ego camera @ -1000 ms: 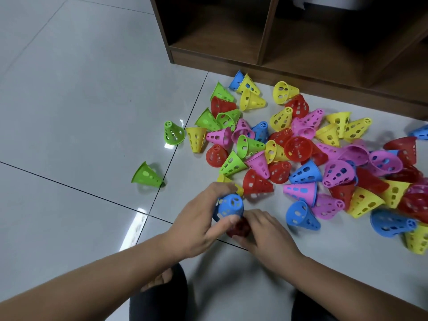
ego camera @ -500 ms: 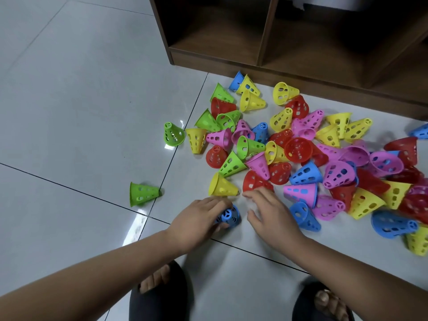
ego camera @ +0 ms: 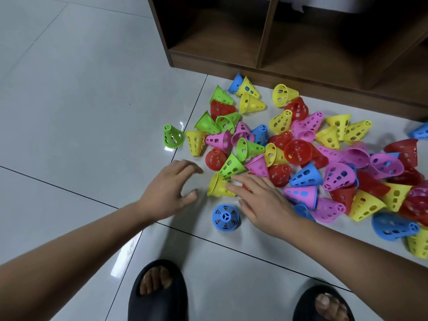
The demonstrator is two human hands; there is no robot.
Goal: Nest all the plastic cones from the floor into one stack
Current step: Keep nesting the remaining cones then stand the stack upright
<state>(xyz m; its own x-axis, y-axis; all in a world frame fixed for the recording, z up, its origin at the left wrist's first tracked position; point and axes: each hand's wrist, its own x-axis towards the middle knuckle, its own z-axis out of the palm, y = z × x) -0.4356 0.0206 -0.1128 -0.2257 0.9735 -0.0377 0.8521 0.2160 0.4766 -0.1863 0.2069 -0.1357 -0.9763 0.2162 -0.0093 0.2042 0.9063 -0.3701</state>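
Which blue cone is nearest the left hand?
The blue cone standing tip-up, alone, between the left hand and right hand, touching neither; the other blue cones sit farther off.

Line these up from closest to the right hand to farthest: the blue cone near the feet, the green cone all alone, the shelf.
1. Blue cone, just left of the right hand, beside its thumb.
2. Green cone, far off to the left, standing alone.
3. Shelf, at the very back.

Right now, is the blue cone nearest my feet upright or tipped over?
Upright. The blue cone stands on its wide rim, its narrow spoked top facing up toward the camera.
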